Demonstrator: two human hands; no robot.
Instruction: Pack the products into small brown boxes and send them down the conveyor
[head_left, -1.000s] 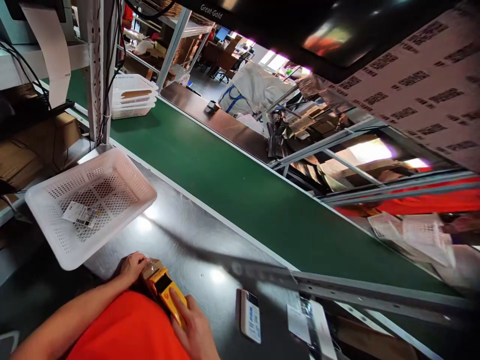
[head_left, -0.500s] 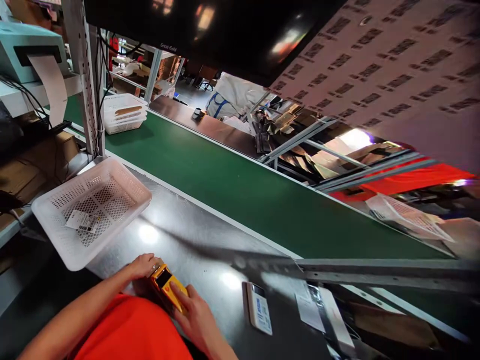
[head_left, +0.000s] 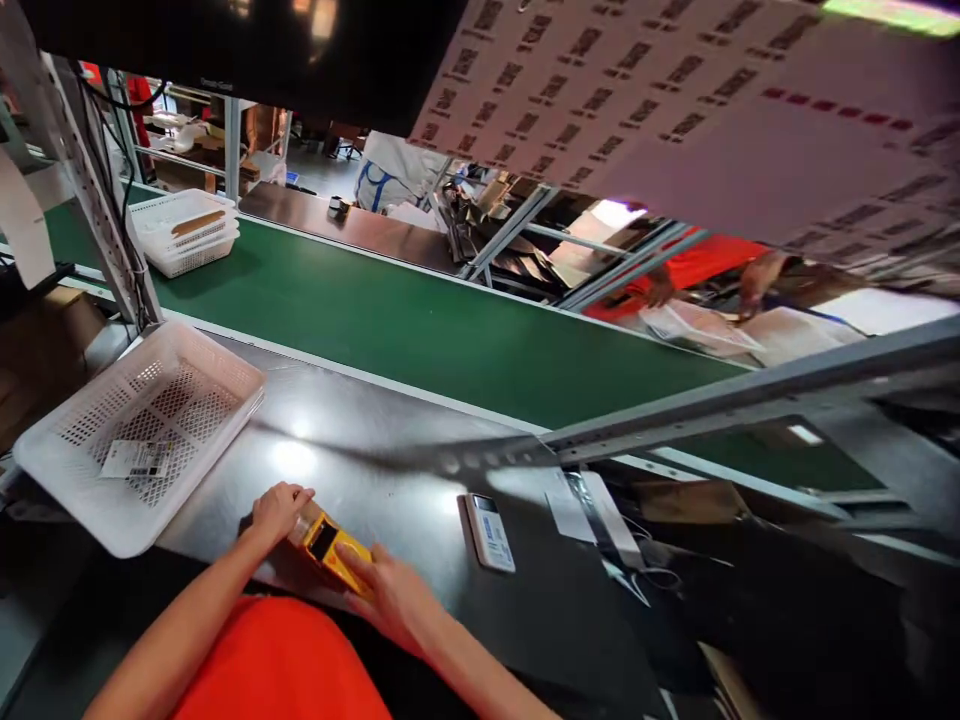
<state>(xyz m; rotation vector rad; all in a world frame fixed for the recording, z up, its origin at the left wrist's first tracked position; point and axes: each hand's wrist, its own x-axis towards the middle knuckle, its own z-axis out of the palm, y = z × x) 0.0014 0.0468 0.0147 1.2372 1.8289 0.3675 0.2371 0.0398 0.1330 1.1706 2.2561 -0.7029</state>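
Gripping a yellow tool (head_left: 336, 566)

Holding its boxy shell in the right hand (head_left: 401, 598); curling the left hand (head_left: 277, 512) at one end (whether gripping, impossible to say). At the shiny metal table (head_left: 360, 470), right of a latticed plastic basket (head_left: 214, 365).

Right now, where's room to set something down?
Bare steel lies between the front basket and white device, beyond your left hand and right hand. The green belt is bare right of the stacked baskets. It's crowded around the yellow tool and by the papers right of the device.
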